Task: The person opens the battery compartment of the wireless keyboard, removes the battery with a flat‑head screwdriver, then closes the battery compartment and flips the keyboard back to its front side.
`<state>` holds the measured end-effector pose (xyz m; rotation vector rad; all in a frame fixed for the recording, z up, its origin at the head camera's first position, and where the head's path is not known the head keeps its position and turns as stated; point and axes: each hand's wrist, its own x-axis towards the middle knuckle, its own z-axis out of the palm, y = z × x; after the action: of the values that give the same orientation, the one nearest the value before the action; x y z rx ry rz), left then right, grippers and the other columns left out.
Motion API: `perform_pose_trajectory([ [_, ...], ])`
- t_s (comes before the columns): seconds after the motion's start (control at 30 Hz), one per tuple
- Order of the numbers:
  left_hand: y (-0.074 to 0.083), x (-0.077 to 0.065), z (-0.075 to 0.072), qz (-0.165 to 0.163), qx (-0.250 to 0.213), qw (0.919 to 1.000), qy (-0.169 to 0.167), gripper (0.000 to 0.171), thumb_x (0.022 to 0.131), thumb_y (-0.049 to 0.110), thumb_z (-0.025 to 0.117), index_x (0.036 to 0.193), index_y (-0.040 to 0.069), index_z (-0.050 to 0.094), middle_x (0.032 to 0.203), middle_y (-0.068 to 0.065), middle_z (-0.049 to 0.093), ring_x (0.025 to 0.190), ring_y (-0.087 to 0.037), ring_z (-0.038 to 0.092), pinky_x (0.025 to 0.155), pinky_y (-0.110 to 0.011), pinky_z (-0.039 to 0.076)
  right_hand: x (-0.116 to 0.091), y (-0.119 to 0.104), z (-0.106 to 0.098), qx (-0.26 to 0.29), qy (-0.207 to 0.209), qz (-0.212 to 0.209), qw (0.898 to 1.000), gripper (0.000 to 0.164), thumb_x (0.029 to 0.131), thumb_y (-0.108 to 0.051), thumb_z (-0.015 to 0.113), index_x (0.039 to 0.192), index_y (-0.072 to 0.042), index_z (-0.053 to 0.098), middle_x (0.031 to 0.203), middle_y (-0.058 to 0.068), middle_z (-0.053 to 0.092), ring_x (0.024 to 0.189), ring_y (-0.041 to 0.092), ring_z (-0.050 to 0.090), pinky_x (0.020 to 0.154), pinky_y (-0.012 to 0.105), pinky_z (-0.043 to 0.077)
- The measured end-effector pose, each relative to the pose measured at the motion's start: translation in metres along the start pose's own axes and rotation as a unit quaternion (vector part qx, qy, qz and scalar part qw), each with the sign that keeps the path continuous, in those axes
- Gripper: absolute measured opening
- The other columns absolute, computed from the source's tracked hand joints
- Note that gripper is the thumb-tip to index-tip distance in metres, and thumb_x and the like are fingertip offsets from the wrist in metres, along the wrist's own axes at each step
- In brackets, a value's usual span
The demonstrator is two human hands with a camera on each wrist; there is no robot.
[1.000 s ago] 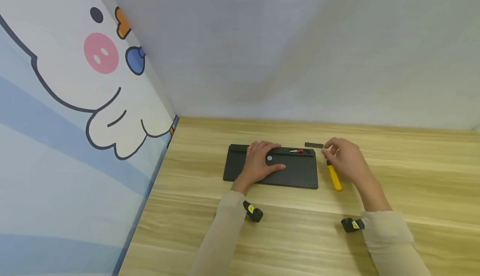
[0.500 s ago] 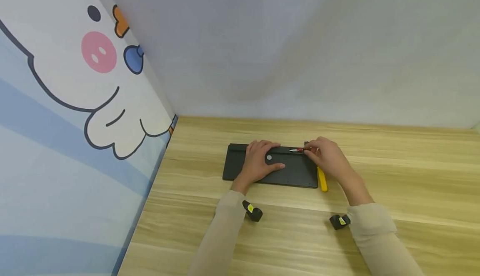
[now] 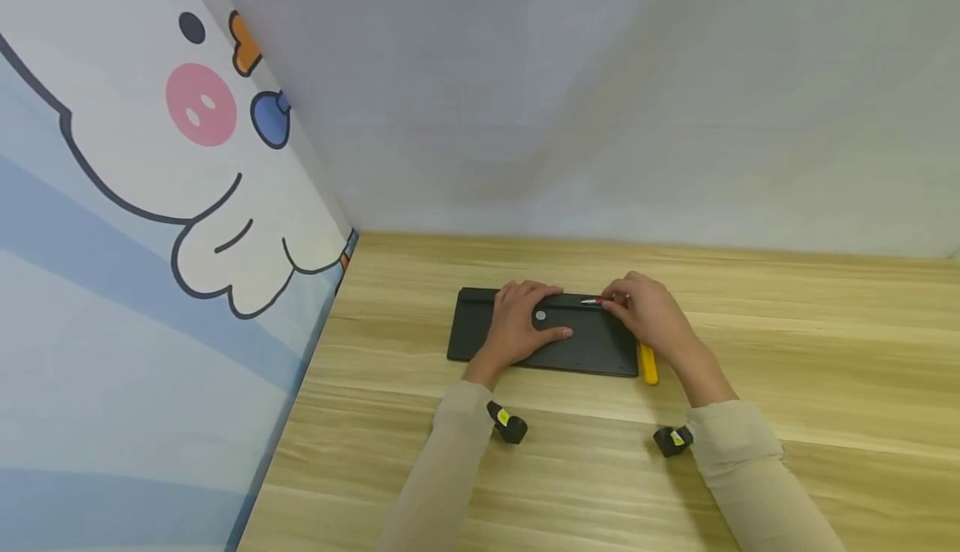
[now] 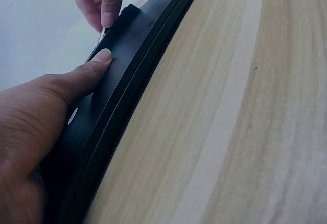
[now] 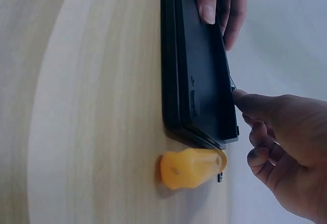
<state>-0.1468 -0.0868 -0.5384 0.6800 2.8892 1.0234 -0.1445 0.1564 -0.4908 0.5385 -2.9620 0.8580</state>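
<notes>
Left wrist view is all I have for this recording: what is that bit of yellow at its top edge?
Observer: The head view shows a yellow handle lying on the table beside the right end of the flat black case.
Operator: I see just one thumb up close. Where are that hand's other fingers?
Observer: The left hand has them reaching across to the case's far edge.
Operator: And what is at the right hand?
Observer: A small piece, silver with a red end toward those fingertips.

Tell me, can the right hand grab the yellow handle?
Probably yes: the yellow handle lies near the right hand, beside the keyboard, with nothing blocking it. That hand would leave the keyboard first.
</notes>
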Motion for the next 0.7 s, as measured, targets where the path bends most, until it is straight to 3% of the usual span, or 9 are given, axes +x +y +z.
perform_pose_trajectory([
  [0.37,-0.0003,0.0032,0.0023,0.002,0.010,0.9999,0.004,0.069,0.085,0.050,0.080,0.145,0.027,0.056,0.140,0.000,0.061,0.137,-0.022,0.052,0.132,-0.049,0.017,-0.0039,0.0037,0.0007,0.004,-0.015,0.000,1.000,0.015,0.102,-0.013,0.063,0.109,-0.003,0.071,0.102,0.016,0.064,0.089,0.029,0.063,0.081,0.047,0.055],
  [0.7,-0.0028,0.0004,0.0035,0.003,0.014,0.9999,0.005,0.069,0.085,0.050,0.080,0.145,0.027,0.056,0.140,0.001,0.061,0.138,-0.022,0.051,0.131,-0.050,0.017,-0.0090,0.0012,-0.0074,0.011,-0.019,0.012,1.000,0.017,0.105,-0.016,0.058,0.112,-0.002,0.067,0.107,0.016,0.062,0.096,0.032,0.063,0.087,0.049,0.055],
])
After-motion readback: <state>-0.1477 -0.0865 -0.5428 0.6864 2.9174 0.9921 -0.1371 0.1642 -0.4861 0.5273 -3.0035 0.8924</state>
